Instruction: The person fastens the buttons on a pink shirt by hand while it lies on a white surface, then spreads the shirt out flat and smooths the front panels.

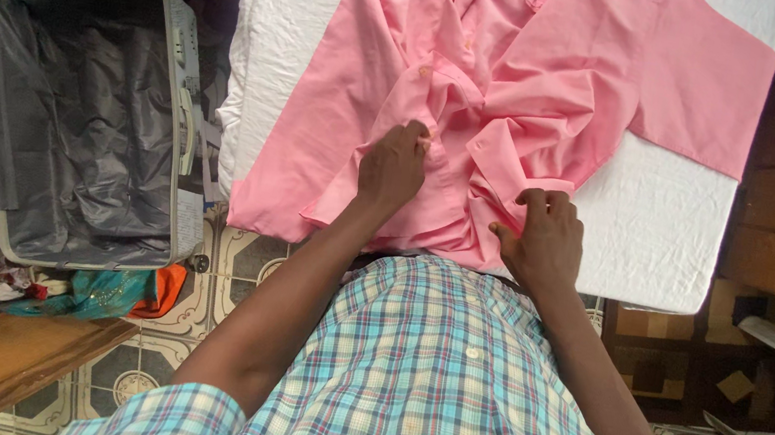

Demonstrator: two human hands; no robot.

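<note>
Both hands pinching shirt placket: left hand, right hand. I'm keeping fabric taut, edges aligned, smoothing toward bed beyond.

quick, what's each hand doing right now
left hand: closed, pinching the pink shirt at its front edge
right hand: closed, gripping the shirt's lower fold

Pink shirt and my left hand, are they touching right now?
Touching. The head view shows the left hand closed on the front edge of the pink shirt, fingers pinching the fabric near the buttons.
</note>
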